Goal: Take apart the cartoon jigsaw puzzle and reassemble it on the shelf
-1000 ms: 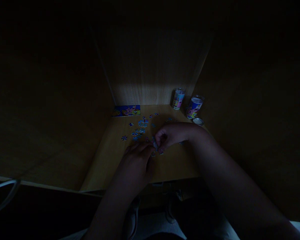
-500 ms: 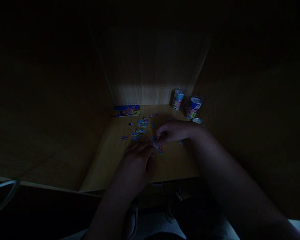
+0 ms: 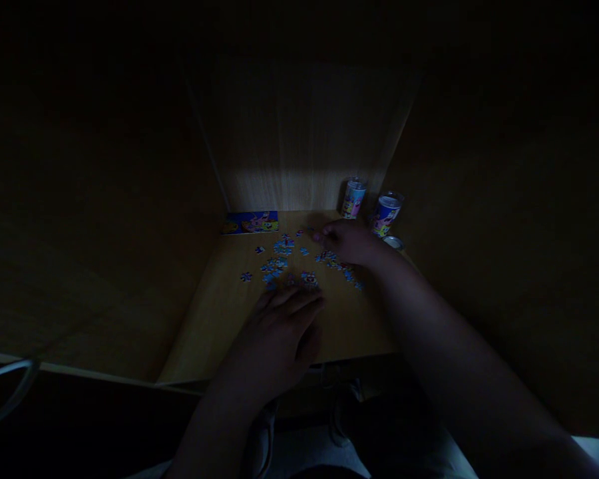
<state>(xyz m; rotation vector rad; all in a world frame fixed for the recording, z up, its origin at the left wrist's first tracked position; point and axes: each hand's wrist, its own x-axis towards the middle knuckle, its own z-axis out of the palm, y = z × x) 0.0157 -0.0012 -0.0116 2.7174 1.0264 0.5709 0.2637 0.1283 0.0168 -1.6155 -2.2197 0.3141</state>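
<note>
Loose jigsaw puzzle pieces (image 3: 273,266) lie scattered on a wooden surface. My left hand (image 3: 284,329) rests low with its fingers stretched out, covering part of the nearest pieces. A small joined patch of puzzle (image 3: 309,279) shows just beyond its fingertips. Farther back, my right hand (image 3: 347,241) has thumb and fingers closed in a pinch, beside a small piece at the back of the scatter. What sits between those fingertips is too dark to make out. Another row of pieces (image 3: 335,262) lies just below my right hand.
At the back left lies a flat printed picture strip (image 3: 252,222). Two printed cans with clear tops, one light blue (image 3: 352,199) and one dark blue (image 3: 385,216), stand back right. A round lid (image 3: 393,243) lies by them. Wooden panels (image 3: 299,146) enclose the surface; light is dim.
My right hand has moved back and away from my left hand, uncovering the row of pieces. The left hand has shifted slightly right and nearer me, over the lower part of the patch.
</note>
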